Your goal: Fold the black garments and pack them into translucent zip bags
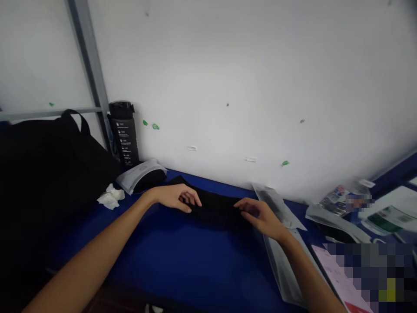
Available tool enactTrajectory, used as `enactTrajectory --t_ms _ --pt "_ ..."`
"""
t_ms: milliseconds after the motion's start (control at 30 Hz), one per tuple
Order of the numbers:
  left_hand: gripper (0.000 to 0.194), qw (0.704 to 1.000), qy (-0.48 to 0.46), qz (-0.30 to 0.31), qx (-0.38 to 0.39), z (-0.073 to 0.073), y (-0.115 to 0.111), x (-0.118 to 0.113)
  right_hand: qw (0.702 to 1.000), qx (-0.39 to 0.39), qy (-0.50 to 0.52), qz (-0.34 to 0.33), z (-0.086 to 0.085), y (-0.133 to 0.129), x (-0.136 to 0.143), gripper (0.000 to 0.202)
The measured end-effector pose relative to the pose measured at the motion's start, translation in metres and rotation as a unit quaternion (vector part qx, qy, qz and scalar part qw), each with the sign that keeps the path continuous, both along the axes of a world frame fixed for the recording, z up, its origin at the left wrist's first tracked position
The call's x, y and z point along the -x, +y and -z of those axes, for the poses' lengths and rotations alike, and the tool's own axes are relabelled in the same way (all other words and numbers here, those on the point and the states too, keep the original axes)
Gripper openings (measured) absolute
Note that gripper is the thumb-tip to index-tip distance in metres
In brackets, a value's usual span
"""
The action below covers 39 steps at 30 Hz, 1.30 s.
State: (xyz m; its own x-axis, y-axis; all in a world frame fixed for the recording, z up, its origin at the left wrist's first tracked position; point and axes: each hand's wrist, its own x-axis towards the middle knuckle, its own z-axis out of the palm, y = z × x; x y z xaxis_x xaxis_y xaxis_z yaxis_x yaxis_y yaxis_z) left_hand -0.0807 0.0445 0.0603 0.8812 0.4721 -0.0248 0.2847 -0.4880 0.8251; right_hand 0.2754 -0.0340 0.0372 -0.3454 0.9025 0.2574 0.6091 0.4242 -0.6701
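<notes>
A folded piece of black cloth (pixel 216 211) lies on the blue table in front of me, near the wall. My left hand (pixel 176 198) is over its left part, palm down. Its fingers are loosely bent, with the thumb apart from them. At the cloth's right end is my right hand (pixel 262 215), fingers reaching inward and touching the dark fabric, thumb a little below them. Neither hand visibly grips the cloth. Dark folds blend together, so the cloth's exact shape is hard to make out.
A large black bag (pixel 48 174) fills the left side. Behind it stand a black bottle (pixel 127 139), a pouch with a dark item (pixel 143 174) and crumpled tissue (pixel 111 196). Translucent plastic bags (pixel 282 261), another pouch (pixel 339 221) and a pink sheet (pixel 339 278) lie right. A white wall (pixel 208 87) rises behind.
</notes>
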Motion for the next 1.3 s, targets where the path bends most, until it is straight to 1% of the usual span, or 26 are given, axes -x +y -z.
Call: enactTrajectory --t_ms 100,167,233,267,367,400,467,533,600,633,700,733,833,900,933,1000,1067,1100,1200,1300 --pt "0.03 0.995 -0.061 -0.076 -0.029 0.003 0.008 0.004 0.999 -0.025 0.02 0.033 0.006 0.005 -0.003 0.025" --pt "0.03 0.984 -0.075 -0.14 -0.074 0.011 0.013 0.005 0.996 -0.066 0.007 0.06 0.012 0.009 -0.005 0.026" --pt "0.029 0.97 -0.061 -0.197 -0.126 0.023 0.018 0.005 0.991 -0.097 -0.034 0.083 0.02 0.013 -0.007 0.028" --pt "0.028 0.963 -0.049 -0.218 -0.151 0.028 0.019 0.005 0.99 -0.1 -0.059 0.085 0.023 0.015 -0.007 0.028" --pt "0.028 0.946 -0.014 -0.255 -0.201 0.041 0.021 0.004 0.986 -0.079 -0.121 0.085 0.03 0.018 -0.009 0.027" --pt "0.029 0.938 0.001 -0.268 -0.218 0.043 0.021 0.003 0.983 -0.067 -0.142 0.094 0.03 0.017 -0.01 0.025" --pt "0.034 0.917 0.043 -0.306 -0.252 0.044 0.018 0.001 0.97 -0.042 -0.193 0.144 0.027 0.014 -0.011 0.021" --pt "0.044 0.894 0.089 -0.345 -0.273 0.042 0.015 -0.002 0.945 -0.011 -0.243 0.217 0.023 0.009 -0.012 0.022" --pt "0.055 0.879 0.122 -0.373 -0.271 0.041 0.012 -0.006 0.92 0.004 -0.273 0.281 0.018 0.004 -0.01 0.023" --pt "0.06 0.875 0.131 -0.383 -0.264 0.041 0.01 -0.008 0.911 -0.004 -0.28 0.302 0.016 0.002 -0.008 0.023" --pt "0.066 0.872 0.141 -0.401 -0.241 0.041 0.007 -0.011 0.905 -0.062 -0.278 0.315 0.014 -0.001 -0.001 0.025" --pt "0.067 0.871 0.147 -0.41 -0.229 0.041 0.005 -0.012 0.906 -0.104 -0.272 0.306 0.013 -0.002 0.004 0.028" --pt "0.064 0.864 0.169 -0.431 -0.198 0.04 0.002 -0.015 0.908 -0.222 -0.255 0.247 0.015 -0.004 0.024 0.036" --pt "0.06 0.858 0.185 -0.44 -0.19 0.039 0.001 -0.016 0.909 -0.267 -0.249 0.199 0.017 -0.006 0.038 0.04" --pt "0.059 0.854 0.192 -0.446 -0.186 0.037 0.0 -0.017 0.916 -0.272 -0.244 0.168 0.019 -0.007 0.044 0.041" --pt "0.06 0.846 0.207 -0.456 -0.181 0.034 -0.001 -0.018 0.939 -0.243 -0.229 0.087 0.023 -0.009 0.052 0.044" --pt "0.059 0.839 0.225 -0.46 -0.185 0.031 -0.002 -0.019 0.96 -0.178 -0.218 0.001 0.028 -0.01 0.056 0.045" --pt "0.056 0.836 0.233 -0.46 -0.188 0.03 -0.003 -0.019 0.965 -0.145 -0.217 -0.027 0.03 -0.01 0.056 0.046" --pt "0.046 0.837 0.238 -0.455 -0.192 0.028 -0.003 -0.018 0.972 -0.086 -0.209 -0.062 0.033 -0.009 0.054 0.049" --pt "0.04 0.843 0.213 -0.457 -0.186 0.026 -0.003 -0.017 0.977 -0.075 -0.186 -0.07 0.029 -0.01 0.052 0.046"
